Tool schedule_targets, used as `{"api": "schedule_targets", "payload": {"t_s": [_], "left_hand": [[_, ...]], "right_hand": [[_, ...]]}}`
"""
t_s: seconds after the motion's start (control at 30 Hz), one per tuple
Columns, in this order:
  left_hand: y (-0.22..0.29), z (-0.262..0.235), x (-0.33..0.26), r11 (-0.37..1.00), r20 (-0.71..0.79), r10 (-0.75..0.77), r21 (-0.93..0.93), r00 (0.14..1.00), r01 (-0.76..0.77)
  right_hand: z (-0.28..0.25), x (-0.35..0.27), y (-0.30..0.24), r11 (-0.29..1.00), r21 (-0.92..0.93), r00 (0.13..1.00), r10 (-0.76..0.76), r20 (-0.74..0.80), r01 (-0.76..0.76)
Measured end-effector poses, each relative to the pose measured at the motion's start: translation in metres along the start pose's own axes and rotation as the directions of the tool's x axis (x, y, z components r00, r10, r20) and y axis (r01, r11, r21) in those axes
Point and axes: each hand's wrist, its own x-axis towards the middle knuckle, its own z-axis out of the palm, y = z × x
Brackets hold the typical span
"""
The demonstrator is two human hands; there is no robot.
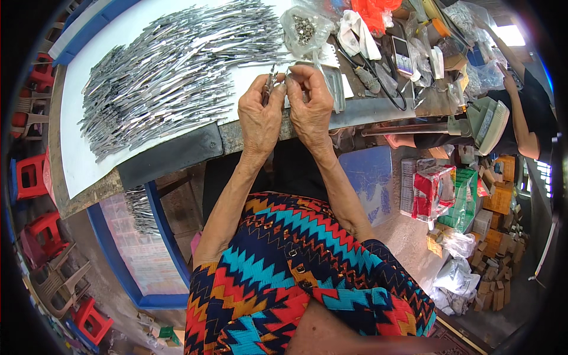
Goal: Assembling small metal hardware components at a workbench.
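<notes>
My left hand (261, 111) is closed on a slim metal piece (270, 86) that stands up between thumb and fingers. Close beside it, my right hand (310, 102) is curled in a pinch, and whatever lies between its fingertips is too small to make out. Both hands meet over the table's near edge. To their left spreads a broad heap of thin silvery metal strips (171, 71) on a white sheet (72, 165). Just beyond the hands sits a clear plastic bag of small metal parts (305, 31). A shallow clear tray (335, 89) lies next to my right hand.
Along the near edge runs a dark pad (171, 155). Right of the hands lie a cable (393, 97), a phone (403, 54) and plastic bags. A lamp head (490, 123) juts out at right, near another person's arm (518, 112). A blue-rimmed tray (160, 300) stands below.
</notes>
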Motion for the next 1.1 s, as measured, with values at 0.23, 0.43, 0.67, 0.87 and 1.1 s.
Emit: {"api": "schedule_targets", "payload": {"t_s": [0.23,0.43,0.67,0.87,1.1], "left_hand": [[0.0,-0.003,0.003,0.998,0.051,-0.03,-0.049,0.998,0.033],[0.008,-0.016,0.01,0.939,0.201,-0.143,-0.281,0.969,0.197],[-0.001,-0.012,0.009,0.996,0.157,-0.039,-0.078,0.987,0.052],[-0.009,-0.008,0.008,0.99,0.091,0.002,0.138,0.996,-0.015],[-0.007,-0.005,0.007,0.999,0.093,-0.029,0.03,0.995,0.027]], "right_hand": [[-0.005,0.003,0.004,0.999,-0.009,0.999,-0.036,0.01,0.036],[-0.017,0.01,0.008,0.758,0.564,0.944,0.273,0.183,-0.329],[-0.017,0.011,0.013,0.651,0.646,0.916,0.326,0.236,-0.398],[-0.015,0.008,0.015,0.713,0.599,0.929,0.323,0.182,-0.365],[-0.012,0.007,0.013,0.706,0.62,0.934,0.327,0.145,-0.343]]}}
